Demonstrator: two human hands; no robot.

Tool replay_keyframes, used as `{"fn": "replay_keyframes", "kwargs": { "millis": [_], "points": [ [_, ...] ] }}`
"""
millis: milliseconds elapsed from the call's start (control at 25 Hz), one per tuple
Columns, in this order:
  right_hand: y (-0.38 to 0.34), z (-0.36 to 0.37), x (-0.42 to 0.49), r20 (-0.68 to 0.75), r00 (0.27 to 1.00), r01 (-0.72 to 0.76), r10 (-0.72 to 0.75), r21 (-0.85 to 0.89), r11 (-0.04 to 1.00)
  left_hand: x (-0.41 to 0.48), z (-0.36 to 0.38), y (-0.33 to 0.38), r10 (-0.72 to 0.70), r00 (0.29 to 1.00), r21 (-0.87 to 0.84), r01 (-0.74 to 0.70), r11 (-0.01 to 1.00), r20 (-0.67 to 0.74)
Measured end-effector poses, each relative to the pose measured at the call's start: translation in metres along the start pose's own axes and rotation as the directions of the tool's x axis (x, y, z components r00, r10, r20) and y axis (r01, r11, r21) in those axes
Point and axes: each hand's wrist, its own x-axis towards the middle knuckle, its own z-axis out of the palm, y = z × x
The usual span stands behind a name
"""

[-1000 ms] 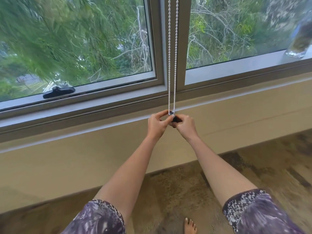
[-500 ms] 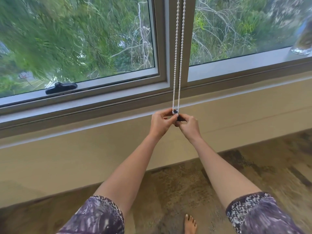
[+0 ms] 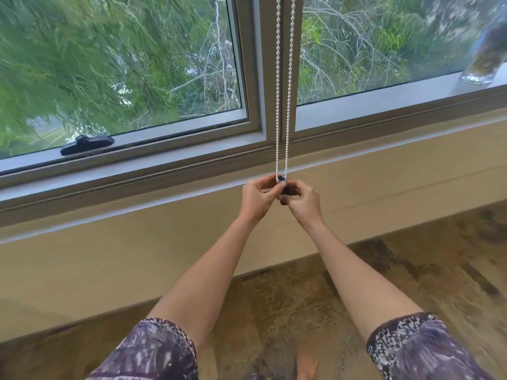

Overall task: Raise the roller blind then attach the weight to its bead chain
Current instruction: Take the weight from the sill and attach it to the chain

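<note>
Barely shifted, both hands pinch the weight at the bead chain loop's bottom.

left hand: fingers pinched | right hand: fingers pinched | arms outstretched, hands touching

A white bead chain hangs as a two-strand loop down the frame's centre. At its bottom, a small dark weight sits, mostly hidden by fingers.
</note>
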Motion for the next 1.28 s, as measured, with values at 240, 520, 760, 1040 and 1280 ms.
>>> {"fn": "replay_keyframes", "kwargs": {
  "millis": [240,520,760,1040,1280],
  "points": [
    [0.004,0.0,0.003,0.019,1.0,-0.017,0.015,0.095,0.995,0.002,0.001,0.001,0.002,1.0,0.113,-0.003,0.994,0.011],
    [0.005,0.002,0.008,0.012,1.0,0.002,-0.003,0.113,0.994,0.014,-0.003,0.003,-0.022,0.997,0.319,-0.003,0.948,0.074],
    [-0.003,0.003,0.021,-0.017,0.998,0.056,-0.055,0.063,0.996,0.026,0.002,0.013,-0.053,0.997,0.107,0.059,0.993,-0.056],
    [0.005,0.007,0.017,0.164,0.985,-0.112,0.063,0.308,0.945,0.029,-0.006,0.004,-0.14,0.988,0.056,0.136,0.989,0.068],
    [0.003,0.011,0.018,0.18,0.983,-0.084,0.034,0.278,0.957,0.029,-0.014,0.0,-0.122,0.988,-0.017,0.124,0.992,0.097]
  ]
}}
